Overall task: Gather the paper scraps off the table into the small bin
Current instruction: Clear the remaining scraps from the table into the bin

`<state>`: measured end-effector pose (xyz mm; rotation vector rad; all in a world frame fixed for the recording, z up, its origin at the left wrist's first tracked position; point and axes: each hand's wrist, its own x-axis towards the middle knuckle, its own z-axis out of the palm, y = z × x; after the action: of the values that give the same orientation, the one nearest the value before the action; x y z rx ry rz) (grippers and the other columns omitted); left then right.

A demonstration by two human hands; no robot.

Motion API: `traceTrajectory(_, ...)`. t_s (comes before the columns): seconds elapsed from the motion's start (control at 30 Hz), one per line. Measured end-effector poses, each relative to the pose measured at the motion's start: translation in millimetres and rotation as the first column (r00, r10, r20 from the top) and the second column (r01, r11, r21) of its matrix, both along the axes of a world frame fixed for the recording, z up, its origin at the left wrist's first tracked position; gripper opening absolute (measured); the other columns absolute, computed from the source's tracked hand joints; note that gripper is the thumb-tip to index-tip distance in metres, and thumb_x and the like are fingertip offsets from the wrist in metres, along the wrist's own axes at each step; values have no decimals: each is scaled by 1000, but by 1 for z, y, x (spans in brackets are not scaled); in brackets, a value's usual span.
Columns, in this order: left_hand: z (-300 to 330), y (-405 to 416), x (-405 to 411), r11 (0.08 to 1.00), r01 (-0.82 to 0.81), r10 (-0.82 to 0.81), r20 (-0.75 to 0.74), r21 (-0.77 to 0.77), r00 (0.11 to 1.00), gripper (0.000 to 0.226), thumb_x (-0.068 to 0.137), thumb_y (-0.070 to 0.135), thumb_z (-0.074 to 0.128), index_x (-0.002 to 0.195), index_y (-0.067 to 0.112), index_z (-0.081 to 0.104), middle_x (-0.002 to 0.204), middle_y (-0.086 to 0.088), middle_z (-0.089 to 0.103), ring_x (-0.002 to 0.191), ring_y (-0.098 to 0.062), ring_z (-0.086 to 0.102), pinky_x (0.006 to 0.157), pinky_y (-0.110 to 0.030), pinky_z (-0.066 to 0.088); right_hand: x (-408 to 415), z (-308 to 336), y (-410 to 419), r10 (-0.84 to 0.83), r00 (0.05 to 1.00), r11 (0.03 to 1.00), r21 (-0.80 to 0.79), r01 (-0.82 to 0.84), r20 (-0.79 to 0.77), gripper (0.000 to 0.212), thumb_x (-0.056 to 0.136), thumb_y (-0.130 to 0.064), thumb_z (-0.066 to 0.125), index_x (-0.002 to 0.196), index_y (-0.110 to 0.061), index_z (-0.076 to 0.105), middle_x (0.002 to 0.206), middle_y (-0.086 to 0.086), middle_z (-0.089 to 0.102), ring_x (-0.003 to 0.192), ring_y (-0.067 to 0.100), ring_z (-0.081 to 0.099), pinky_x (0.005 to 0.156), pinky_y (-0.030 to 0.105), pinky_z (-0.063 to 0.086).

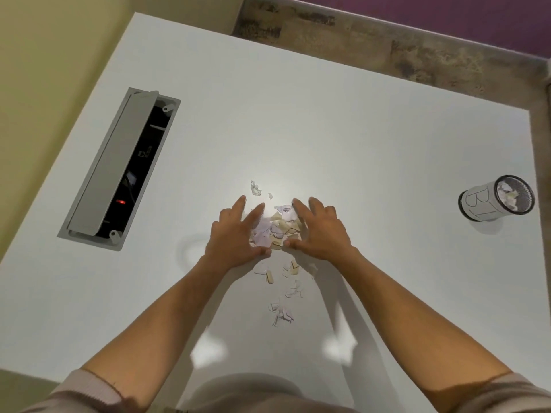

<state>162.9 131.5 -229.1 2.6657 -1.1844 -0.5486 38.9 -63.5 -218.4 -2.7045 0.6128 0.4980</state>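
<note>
Head view, corralling stage. My left hand and right hand lie palm-down on the white table, fingers spread and angled inward, thumbs nearly meeting at the near edge of the main pile of paper scraps. Neither hand grips anything; both are open and merely flank the pile, resting on its margins. Stray scraps remain outside the enclosure: a few beyond the fingertips, a loose trail nearer my body, and a last cluster closer still. The small mesh bin, lettered on its side and already holding some paper, lies well apart at the table's right edge, mouth apparently tipped toward the camera. I judge the step best done by drawing the palms together low against the surface, so light pieces slide rather than lift, then cupping from beneath before carrying. The outliers want a second sweep. The open cable tray at left plays no part.
</note>
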Motion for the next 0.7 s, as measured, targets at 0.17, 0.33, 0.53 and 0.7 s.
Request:
traceTrajectory(0.17, 7, -20, -11, 996, -17, 29, -140, 88, 990, 88, 68, 60, 75, 143, 39, 33, 153, -2, 19, 126, -33, 28, 90, -45, 49, 20, -3, 29, 105, 993, 994, -10, -106, -60, 102, 62, -69, 72, 144, -35, 21, 143, 9, 29, 119, 33, 35, 79, 41, 50)
traceTrajectory(0.33, 6, -25, -23, 999, -37, 34, -174, -14, 984, 44, 84, 31, 70, 126, 25, 58, 146, -5, 37, 127, -30, 33, 93, -40, 48, 11, -3, 39, 90, 995, 995, -35, -89, 40, 57, 85, -35, 69, 134, -27, 42, 132, 9, 43, 112, 30, 42, 71, 32, 49)
traceTrajectory(0.53, -1, -24, -39, 991, -72, 49, -197, -116, 979, 14, 94, 18, 58, 102, 15, 69, 121, -1, 55, 114, -23, 43, 80, -35, 49, -2, 3, 54, 62, 988, 997, 30, -67, 140, 14, 98, -21, 50, 106, -12, 57, 107, 7, 52, 102, 26, 43, 60, 30, 38)
traceTrajectory(0.7, -2, -24, -47, 984, -92, 61, -199, -152, 978, 18, 93, 11, 54, 95, 14, 72, 103, 1, 61, 99, -18, 50, 77, -33, 47, -9, 7, 60, 76, 988, 996, 37, -82, 138, 16, 97, -13, 51, 110, -10, 58, 107, 8, 56, 104, 24, 46, 70, 32, 49)
